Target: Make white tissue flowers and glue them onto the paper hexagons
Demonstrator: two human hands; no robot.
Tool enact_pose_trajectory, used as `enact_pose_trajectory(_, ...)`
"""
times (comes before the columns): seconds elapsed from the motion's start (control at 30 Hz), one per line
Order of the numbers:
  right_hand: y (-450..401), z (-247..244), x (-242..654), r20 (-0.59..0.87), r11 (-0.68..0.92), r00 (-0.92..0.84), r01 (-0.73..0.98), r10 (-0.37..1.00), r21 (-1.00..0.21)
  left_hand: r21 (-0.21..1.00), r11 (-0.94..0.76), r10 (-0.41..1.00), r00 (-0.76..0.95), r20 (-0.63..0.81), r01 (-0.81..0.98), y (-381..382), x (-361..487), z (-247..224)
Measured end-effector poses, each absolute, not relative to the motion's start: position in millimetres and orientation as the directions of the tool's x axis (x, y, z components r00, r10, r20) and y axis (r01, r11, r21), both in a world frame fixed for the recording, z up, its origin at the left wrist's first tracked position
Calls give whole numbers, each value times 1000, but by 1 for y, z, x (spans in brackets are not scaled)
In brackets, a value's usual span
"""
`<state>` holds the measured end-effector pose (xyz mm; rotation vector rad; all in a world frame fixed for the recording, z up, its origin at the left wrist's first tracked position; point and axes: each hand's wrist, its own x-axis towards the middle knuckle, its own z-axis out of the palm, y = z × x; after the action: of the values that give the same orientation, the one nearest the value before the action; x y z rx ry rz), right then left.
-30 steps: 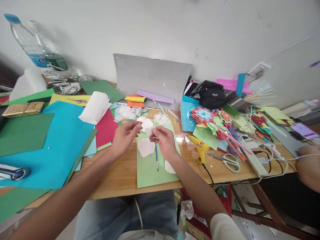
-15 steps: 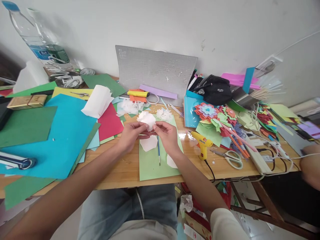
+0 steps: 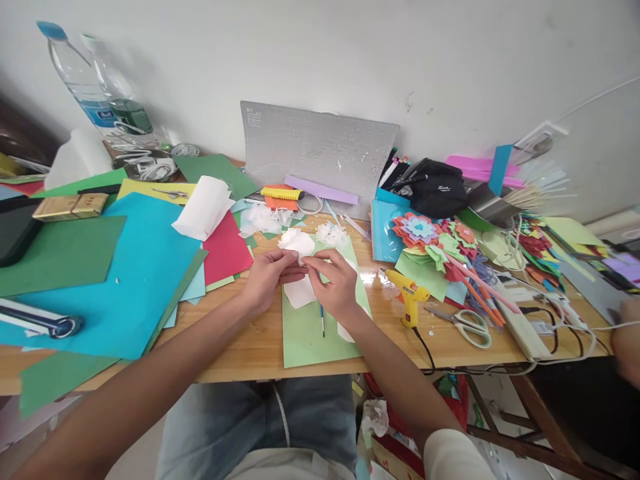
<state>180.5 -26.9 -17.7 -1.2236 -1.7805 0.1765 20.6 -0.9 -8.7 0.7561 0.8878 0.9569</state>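
Note:
A piece of white tissue paper [image 3: 297, 241] with a ragged edge is pinched between my hands above a light green sheet [image 3: 305, 350]. My left hand [image 3: 267, 277] grips its lower left edge with thumb and fingers. The fingertips of my right hand [image 3: 334, 280] are pinched together at its lower right edge. Under my hands lie a flat white paper piece [image 3: 301, 293] and a thin blue brush [image 3: 323, 321], partly hidden by the right hand. Just behind, a fluffy white paper bunch [image 3: 331, 234] rests on the sheet.
A yellow glue gun [image 3: 411, 297] and scissors [image 3: 470, 325] lie to the right, near paper flowers [image 3: 419, 229]. Blue paper [image 3: 145, 267], a stapler [image 3: 40, 320] and a white roll [image 3: 204, 208] are at left. A grey cutting mat [image 3: 320, 150] leans on the wall. Another person's arm [image 3: 627, 340] shows at far right.
My right hand has shifted its pinch on the white tissue paper, with its fingers now more bent. The tissue paper is tilted differently. The whole view has shifted slightly.

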Motion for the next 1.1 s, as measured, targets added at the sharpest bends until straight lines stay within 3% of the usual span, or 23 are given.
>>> enact_pose_trajectory(0.23,-27,-23,183,606,519,-131,673,784,-526,870,347,918,319,-238,-350,-2,20,-4)
enact_pose_trajectory(0.37,-32,-12,181,561,495,-78,581,824,-646,906,293,940,267,-214,-304,-3,20,0)
enact_pose_trajectory(0.5,-33,0,180,293,259,52,340,955,-904,928,260,952,233,-200,-266,-3,22,-1)
enact_pose_trajectory(0.63,-28,0,181,27,27,-3,159,1000,-987,946,231,950,264,-168,-227,-3,23,-5)
enact_pose_trajectory(0.8,-27,-6,180,48,41,39,158,998,-987,970,177,960,248,-133,-168,-3,23,-10)
enact_pose_trajectory(1.1,-26,-5,181,69,60,89,104,994,-993,921,282,930,311,-194,-268,-5,22,-5)
